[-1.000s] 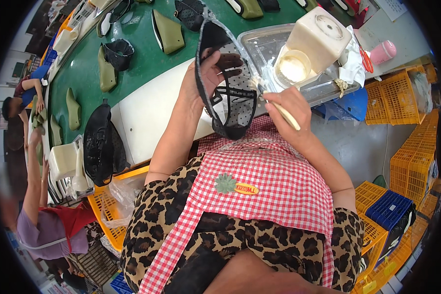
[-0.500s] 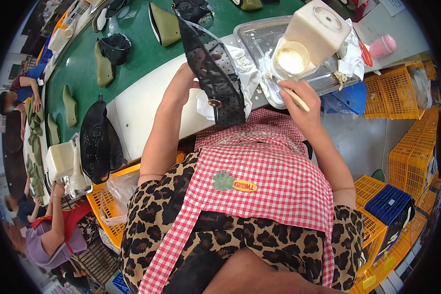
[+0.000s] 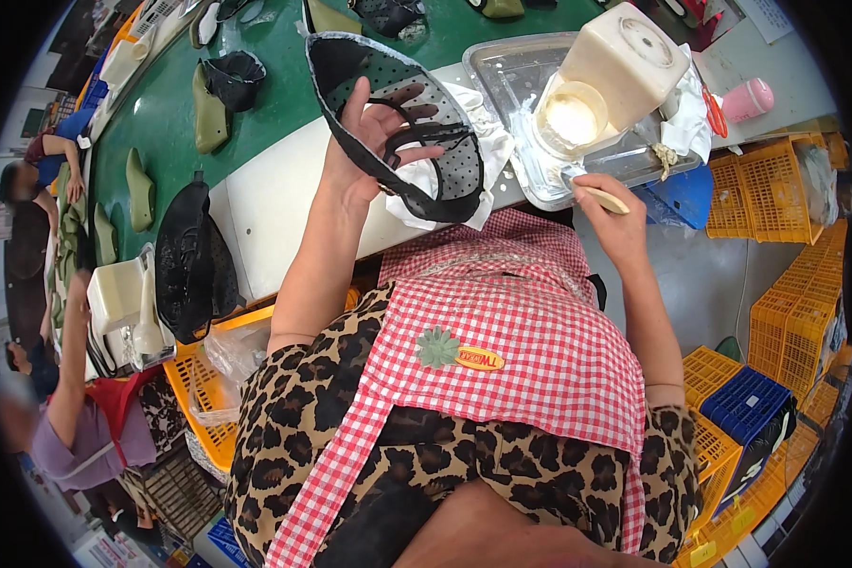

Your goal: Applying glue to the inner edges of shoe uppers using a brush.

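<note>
My left hand point(image 3: 352, 156) holds up a black dotted mesh shoe upper point(image 3: 459, 170), its fingers spread inside and showing through the sheer mesh. The upper's open edge faces me, with a pale line along the far rim. A short brush with a pale handle point(image 3: 606, 199) is pinched in my right hand point(image 3: 617, 222). Its bristle end rests low over the near edge of a clear plastic tray point(image 3: 504, 71), by a smear of white paste point(image 3: 538, 156). On the tray stands a white container point(image 3: 625, 57) with a round mouth full of white paste point(image 3: 571, 121).
A white cloth point(image 3: 497, 142) lies beneath the upper on the white board point(image 3: 275, 180). Another black upper point(image 3: 194, 260) and several green shoe lasts point(image 3: 140, 189) lie leftward. Red scissors point(image 3: 713, 114) and a pink bottle point(image 3: 748, 98) sit right. Yellow crates point(image 3: 762, 185) flank me; co-workers are at far left.
My left hand has turned the upper so that its inside opens toward me, with the fingers now spread within it. My right hand has moved the brush slightly right and nearer me.
</note>
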A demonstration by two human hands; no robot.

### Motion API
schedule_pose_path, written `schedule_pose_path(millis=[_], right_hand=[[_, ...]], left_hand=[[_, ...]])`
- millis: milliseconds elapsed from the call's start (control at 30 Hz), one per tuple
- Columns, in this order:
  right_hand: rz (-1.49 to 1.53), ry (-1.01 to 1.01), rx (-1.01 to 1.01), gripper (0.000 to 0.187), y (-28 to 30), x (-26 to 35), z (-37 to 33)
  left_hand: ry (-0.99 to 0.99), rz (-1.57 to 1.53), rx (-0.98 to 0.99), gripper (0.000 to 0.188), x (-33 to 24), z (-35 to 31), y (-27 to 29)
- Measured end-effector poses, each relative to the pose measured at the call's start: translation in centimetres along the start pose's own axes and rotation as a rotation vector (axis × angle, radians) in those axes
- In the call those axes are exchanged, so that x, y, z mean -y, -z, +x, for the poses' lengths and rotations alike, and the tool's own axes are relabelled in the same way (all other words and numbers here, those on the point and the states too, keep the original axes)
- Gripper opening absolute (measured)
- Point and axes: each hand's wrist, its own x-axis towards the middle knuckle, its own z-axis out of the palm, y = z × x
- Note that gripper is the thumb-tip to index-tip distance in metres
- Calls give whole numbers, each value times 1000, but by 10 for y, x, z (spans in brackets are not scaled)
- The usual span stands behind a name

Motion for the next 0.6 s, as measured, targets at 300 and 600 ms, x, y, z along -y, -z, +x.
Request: schedule_pose_path(millis=[300, 600], right_hand=[[94, 66, -69, 13, -31, 35, -3], [-127, 752, -82, 21, -46, 67, 35]], left_hand=[[-18, -23, 18, 77, -4, 1, -12], [-52, 35, 75, 75, 3, -1, -25]])
